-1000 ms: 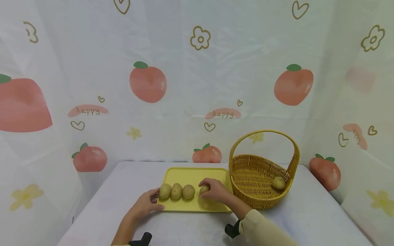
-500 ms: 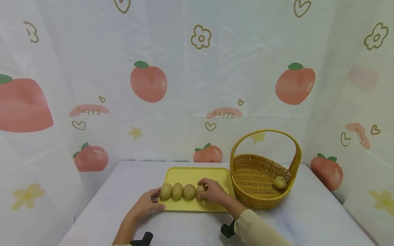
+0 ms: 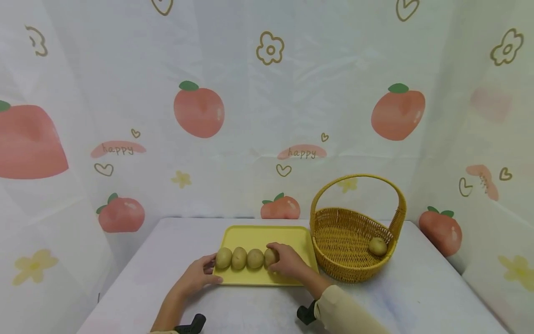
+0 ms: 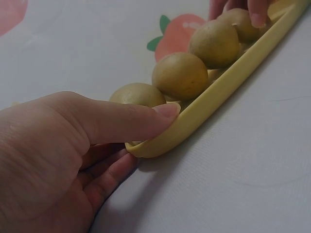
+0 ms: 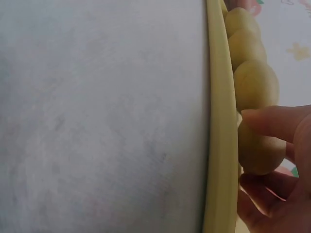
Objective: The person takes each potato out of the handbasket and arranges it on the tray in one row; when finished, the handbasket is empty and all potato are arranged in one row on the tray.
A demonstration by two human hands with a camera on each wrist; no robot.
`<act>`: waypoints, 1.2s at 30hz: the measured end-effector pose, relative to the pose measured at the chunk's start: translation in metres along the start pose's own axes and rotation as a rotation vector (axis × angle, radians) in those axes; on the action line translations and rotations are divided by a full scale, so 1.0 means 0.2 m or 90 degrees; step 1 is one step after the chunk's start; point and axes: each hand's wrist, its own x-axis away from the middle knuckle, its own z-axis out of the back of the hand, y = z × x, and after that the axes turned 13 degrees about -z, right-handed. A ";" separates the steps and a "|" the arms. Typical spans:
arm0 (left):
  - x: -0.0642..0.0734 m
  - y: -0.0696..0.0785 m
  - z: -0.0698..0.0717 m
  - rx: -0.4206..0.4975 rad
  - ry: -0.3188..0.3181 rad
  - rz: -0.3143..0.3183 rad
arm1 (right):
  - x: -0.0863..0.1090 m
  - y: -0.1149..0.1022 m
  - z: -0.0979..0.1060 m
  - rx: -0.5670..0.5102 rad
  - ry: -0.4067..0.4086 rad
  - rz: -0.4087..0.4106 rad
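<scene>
On a yellow tray (image 3: 288, 236) several potatoes stand in a row along its near side. My right hand (image 3: 289, 262) holds the rightmost potato (image 5: 262, 150) between thumb and fingers, close beside its neighbour (image 3: 255, 259). At the tray's left end my left hand (image 3: 199, 276) grips the rim, its thumb on top and fingers underneath, as the left wrist view shows. The leftmost potato (image 3: 223, 258) sits right by those fingers. In the left wrist view, my left thumb partly covers the nearest potato (image 4: 138, 93).
A wicker basket (image 3: 333, 269) with a tall handle stands against the tray's right side. One potato (image 3: 377, 246) lies inside it, on the right. A white cloth covers the table (image 3: 175, 236), and a printed curtain (image 3: 242, 176) hangs behind.
My right hand has moved left along the tray with its potato, closing the gap to the row. My left hand has stayed on the tray's edge.
</scene>
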 end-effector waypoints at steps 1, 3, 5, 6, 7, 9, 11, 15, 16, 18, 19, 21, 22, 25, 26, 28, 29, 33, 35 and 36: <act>0.00 0.00 0.00 -0.002 0.001 -0.001 | 0.00 0.00 0.00 0.005 0.006 -0.006; 0.00 -0.01 0.00 -0.004 0.000 -0.003 | 0.00 0.00 -0.01 0.014 0.016 -0.014; 0.00 -0.02 0.00 -0.002 0.000 -0.002 | 0.00 0.00 -0.01 0.024 0.016 -0.022; 0.00 -0.02 0.00 -0.002 0.001 -0.002 | 0.00 -0.01 -0.01 0.028 0.016 -0.024; 0.00 -0.02 0.00 -0.005 0.003 -0.001 | 0.00 -0.01 -0.01 0.031 0.013 -0.026; 0.00 -0.02 0.00 -0.005 0.002 -0.002 | 0.00 -0.01 -0.01 0.033 0.004 -0.029; 0.00 -0.02 0.00 -0.006 0.002 -0.002 | 0.00 -0.01 -0.01 0.032 0.000 -0.029; 0.00 -0.02 0.00 -0.002 0.001 -0.004 | 0.00 0.00 -0.01 0.025 0.005 -0.023; 0.00 -0.02 0.00 -0.002 0.002 -0.003 | 0.00 0.00 -0.01 0.021 0.007 -0.022; 0.00 -0.02 0.00 -0.001 0.002 -0.004 | 0.00 0.00 -0.01 0.014 0.014 -0.018; 0.00 -0.02 0.00 -0.001 0.002 -0.003 | 0.00 0.00 -0.01 0.011 0.017 -0.016; 0.00 -0.01 0.00 -0.001 0.003 -0.002 | 0.01 0.00 -0.02 0.008 0.023 -0.019; 0.00 -0.01 0.00 -0.001 0.003 -0.001 | 0.01 0.00 -0.02 0.009 0.027 -0.019; 0.00 -0.01 0.00 -0.001 0.003 -0.003 | 0.02 0.01 -0.02 0.006 0.034 -0.020; 0.00 -0.01 0.00 -0.001 0.003 -0.003 | 0.02 0.01 -0.02 0.006 0.036 -0.021; 0.00 -0.01 0.00 -0.001 0.001 -0.005 | 0.02 0.01 -0.02 0.003 0.036 -0.022; 0.00 -0.01 0.00 -0.001 0.000 -0.009 | 0.02 0.01 -0.02 0.002 0.035 -0.022; 0.00 -0.01 0.00 0.000 -0.001 -0.010 | 0.03 0.01 -0.02 0.009 0.029 -0.020; 0.00 0.00 0.00 -0.002 0.002 -0.006 | 0.03 0.00 -0.01 0.010 0.027 -0.017; 0.00 0.00 0.00 -0.003 0.003 -0.002 | 0.03 0.00 -0.01 0.008 0.026 -0.017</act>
